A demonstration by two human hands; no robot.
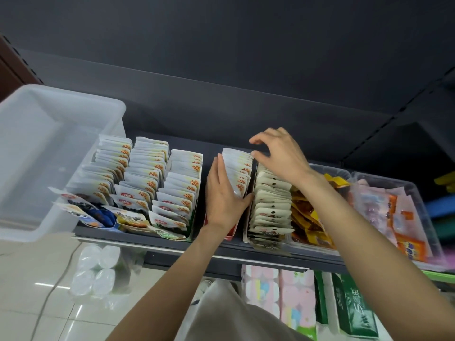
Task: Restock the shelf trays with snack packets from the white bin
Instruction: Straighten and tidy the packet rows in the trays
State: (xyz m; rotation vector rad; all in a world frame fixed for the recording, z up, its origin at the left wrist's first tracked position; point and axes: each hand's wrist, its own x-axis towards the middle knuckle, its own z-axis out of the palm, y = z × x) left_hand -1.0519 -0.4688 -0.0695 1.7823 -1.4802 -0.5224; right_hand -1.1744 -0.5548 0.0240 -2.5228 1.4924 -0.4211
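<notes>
A person's left hand (225, 198) presses flat against a row of snack packets (238, 171) in the red tray (230, 236) mid-shelf. The right hand (275, 151), fingers loosely spread and empty, hovers at the row's far end. The row runs front to back between both hands; the white bin (49, 148) sits at the shelf's left end.

Much of the shelf scene is covered, cropped or smeared.

The left hand (222, 198) covers the near part of the white packet row (240, 168) and most of the red tray (230, 236) under it, so the tray's fill cannot be told. The right forearm (344, 217) hides part of the yellow-orange packets (307, 217) near the shelf's front edge. The white bin (49, 148) runs off the left picture edge (its inside shows only a blur). Print on every packet is too small to read, and the clear tray (418, 190) at the shelf's right end is blurred.
</notes>
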